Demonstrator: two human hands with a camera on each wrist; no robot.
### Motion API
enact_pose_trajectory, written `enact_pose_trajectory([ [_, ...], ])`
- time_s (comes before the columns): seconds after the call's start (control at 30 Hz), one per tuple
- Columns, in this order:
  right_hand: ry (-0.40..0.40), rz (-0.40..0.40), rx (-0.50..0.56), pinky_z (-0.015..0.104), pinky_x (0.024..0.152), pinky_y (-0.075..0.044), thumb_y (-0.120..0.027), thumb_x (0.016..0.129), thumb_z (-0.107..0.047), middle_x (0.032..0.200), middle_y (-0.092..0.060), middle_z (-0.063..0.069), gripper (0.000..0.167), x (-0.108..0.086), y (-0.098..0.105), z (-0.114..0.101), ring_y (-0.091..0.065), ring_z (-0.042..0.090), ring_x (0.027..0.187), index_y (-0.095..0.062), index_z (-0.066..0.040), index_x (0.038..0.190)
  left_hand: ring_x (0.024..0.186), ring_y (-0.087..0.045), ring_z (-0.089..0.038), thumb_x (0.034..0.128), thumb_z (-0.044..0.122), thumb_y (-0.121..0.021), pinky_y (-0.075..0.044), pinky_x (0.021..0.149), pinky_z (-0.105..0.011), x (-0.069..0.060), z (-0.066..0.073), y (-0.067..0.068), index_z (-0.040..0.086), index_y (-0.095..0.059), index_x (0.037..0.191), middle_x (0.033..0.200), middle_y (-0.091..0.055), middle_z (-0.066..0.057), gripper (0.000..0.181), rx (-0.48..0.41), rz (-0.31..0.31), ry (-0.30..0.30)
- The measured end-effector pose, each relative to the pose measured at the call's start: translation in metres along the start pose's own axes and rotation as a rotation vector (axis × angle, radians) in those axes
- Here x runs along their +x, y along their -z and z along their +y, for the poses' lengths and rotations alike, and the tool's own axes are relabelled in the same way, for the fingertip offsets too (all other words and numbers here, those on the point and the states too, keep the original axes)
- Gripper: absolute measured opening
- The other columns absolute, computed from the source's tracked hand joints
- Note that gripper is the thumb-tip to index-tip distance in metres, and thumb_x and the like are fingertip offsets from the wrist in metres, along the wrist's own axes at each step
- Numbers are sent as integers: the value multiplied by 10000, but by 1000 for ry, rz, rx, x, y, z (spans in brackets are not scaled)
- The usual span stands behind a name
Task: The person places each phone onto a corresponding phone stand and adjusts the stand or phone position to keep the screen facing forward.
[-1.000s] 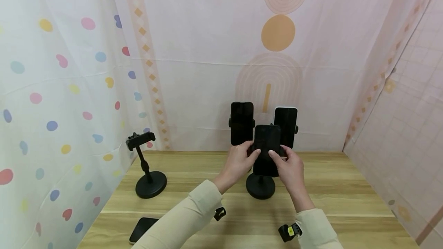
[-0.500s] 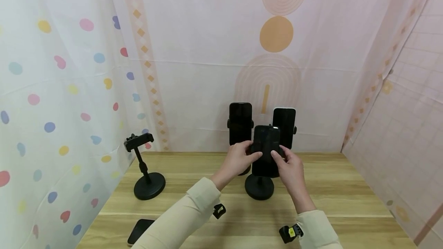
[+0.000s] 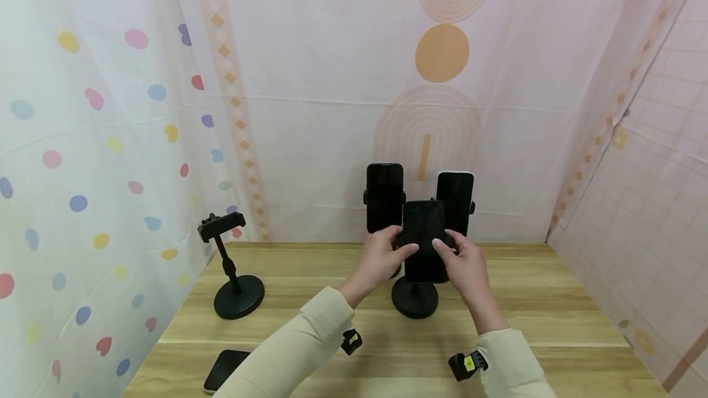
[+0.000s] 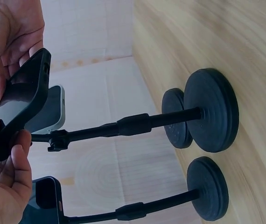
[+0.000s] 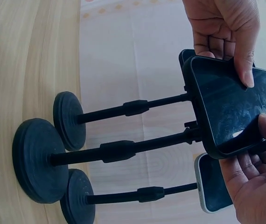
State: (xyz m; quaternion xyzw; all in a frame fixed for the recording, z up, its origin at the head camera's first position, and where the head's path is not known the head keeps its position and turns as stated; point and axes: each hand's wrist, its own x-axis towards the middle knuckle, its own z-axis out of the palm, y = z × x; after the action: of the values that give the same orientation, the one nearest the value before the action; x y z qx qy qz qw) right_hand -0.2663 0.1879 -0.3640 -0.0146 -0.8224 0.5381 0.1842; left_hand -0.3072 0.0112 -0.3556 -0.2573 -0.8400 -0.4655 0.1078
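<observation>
The left hand (image 3: 380, 257) and right hand (image 3: 467, 266) grip 1 black phone (image 3: 424, 226) atop 1 stand (image 3: 415, 301). I count 3 other phones (image 3: 384, 197), 3 other stands (image 3: 239, 297).

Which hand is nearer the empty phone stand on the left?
Left: the left hand grips the left edge of the front phone, right of the empty stand; the right hand grips the phone's right edge, farther away.

Glossy phone (image 5: 221, 105) (smudged), wood-grain table (image 3: 531, 300)

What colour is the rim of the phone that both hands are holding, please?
The held phone's rim is black, showing best in the right wrist view.
</observation>
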Motion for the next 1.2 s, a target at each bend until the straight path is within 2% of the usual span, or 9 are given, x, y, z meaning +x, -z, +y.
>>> enact_pose_trajectory([
  [0.33, -3, 8, 21, 361, 780, -539, -620, 1001, -217, 1163, -658, 236, 443, -2, -2, 2, -650, 312, 978, -556, 28, 1365, 609, -525, -79, 905, 170, -747, -450, 556, -226, 0, -2, -1, 19, -690, 1097, 748, -622, 18, 251, -2, 10, -34],
  [0.63, -5, 9, 37, 237, 681, -498, -623, 999, -210, 1115, -665, 221, 422, -4, -1, 6, -643, 284, 912, -569, 12, 1355, 555, -498, -66, 908, 166, -745, -425, 509, -216, -2, -3, -3, 23, -685, 1085, 707, -597, 34, 235, -9, 5, -51],
  [0.9, -5, 12, 28, 232, 682, -496, -624, 1000, -219, 1094, -670, 211, 413, -4, 0, 6, -635, 274, 901, -580, 4, 1343, 557, -487, -67, 915, 171, -737, -412, 503, -216, -3, -1, -4, 35, -686, 1070, 695, -579, 35, 212, -7, 5, -50],
  [1.2, -5, 33, 14, 291, 724, -526, -628, 997, -214, 1122, -668, 216, 419, -4, -1, 6, -644, 297, 934, -576, 21, 1341, 529, -463, -70, 921, 183, -732, -381, 485, -208, -4, 2, -5, 22, -678, 1045, 652, -543, 32, 210, 25, 23, -62],
])
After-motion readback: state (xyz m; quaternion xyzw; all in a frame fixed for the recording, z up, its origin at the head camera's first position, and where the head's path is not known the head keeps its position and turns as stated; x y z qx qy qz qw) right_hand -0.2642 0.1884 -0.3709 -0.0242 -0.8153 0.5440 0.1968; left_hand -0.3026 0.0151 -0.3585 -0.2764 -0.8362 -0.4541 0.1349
